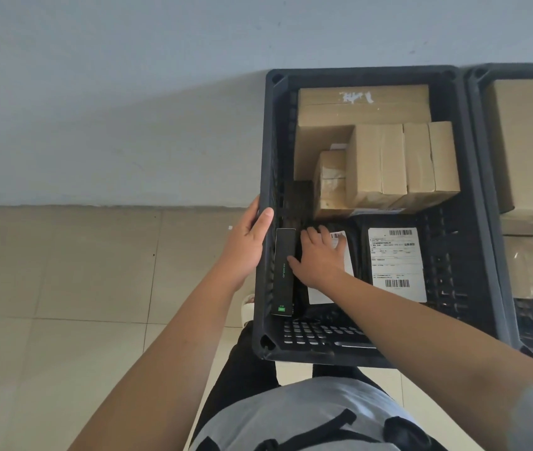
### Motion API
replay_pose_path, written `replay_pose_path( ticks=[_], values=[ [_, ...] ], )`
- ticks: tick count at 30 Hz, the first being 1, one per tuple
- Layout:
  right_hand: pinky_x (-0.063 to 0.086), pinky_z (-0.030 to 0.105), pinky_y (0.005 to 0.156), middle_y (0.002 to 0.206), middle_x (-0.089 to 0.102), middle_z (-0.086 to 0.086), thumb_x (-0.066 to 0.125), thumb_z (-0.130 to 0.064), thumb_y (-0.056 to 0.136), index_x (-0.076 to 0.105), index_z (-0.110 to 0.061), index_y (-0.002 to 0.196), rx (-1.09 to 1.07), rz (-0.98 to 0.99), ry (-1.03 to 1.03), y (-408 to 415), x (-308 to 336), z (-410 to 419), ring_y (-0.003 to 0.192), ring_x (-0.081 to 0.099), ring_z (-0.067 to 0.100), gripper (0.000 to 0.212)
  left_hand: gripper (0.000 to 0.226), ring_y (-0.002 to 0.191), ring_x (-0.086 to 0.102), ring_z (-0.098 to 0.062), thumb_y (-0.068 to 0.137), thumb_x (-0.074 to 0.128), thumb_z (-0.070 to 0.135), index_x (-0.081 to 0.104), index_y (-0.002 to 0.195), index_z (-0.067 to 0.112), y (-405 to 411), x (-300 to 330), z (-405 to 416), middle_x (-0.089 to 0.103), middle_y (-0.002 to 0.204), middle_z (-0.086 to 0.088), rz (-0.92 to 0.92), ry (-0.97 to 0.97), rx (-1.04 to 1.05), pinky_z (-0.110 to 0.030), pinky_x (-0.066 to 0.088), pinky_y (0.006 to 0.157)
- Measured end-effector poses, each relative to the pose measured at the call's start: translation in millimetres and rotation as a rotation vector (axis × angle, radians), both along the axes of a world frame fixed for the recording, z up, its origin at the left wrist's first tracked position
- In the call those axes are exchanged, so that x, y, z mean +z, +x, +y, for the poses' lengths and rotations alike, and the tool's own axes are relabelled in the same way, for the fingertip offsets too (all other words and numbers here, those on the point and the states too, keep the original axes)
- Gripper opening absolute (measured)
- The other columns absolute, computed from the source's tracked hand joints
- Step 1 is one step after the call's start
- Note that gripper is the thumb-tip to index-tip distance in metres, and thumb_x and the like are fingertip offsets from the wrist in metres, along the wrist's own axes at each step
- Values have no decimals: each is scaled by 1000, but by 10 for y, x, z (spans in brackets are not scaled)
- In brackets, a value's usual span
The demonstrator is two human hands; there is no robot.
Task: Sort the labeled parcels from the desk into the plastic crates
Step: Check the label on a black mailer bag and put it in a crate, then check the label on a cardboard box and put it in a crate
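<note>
Floor: pale tiles under a grey wall; no surface in view.
Crate (pixel 473 203): holds brown boxes and labelled black parcels.
Left hand (pixel 252 242): grip curled over the crate's rim.
Right hand (pixel 319 255): fingers flat on a labelled parcel (pixel 330 296), seating it.
Next: likely withdraw, fetch another.

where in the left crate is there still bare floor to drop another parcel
Bare mesh floor runs along the near wall of the crate, and a strip lies right of the labelled black parcel. The far half is packed with cardboard boxes; the right hand covers the near-left.
</note>
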State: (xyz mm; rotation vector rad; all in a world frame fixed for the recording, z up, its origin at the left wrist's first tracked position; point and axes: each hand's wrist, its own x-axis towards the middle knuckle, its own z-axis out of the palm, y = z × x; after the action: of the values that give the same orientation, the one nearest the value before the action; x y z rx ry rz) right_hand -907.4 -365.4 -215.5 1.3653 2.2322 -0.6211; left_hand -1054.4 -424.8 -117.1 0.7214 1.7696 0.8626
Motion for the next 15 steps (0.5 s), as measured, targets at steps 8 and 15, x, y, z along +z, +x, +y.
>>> replay_pose_path(
  ticks=[8,15],
  values=[
    [4,62,125,174,-1,2,49,-55,101,6,-27,165,-156,68,-79,-68,156,-157,160,-8,29,82,63,155,27,-15,107,39,51,20,164,32,-42,29,-2,27,169,9,-18,-5,-59,-32,24,120],
    [37,44,115,167,32,-1,62,-38,100,33,-27,159,-792,424,-172,68,825,-429,150,35,25,67,70,151,34,-23,103,60,28,22,160,41,-151,327,-36,29,167,3,-100,-19,13,-48,32,121]
  ],
)
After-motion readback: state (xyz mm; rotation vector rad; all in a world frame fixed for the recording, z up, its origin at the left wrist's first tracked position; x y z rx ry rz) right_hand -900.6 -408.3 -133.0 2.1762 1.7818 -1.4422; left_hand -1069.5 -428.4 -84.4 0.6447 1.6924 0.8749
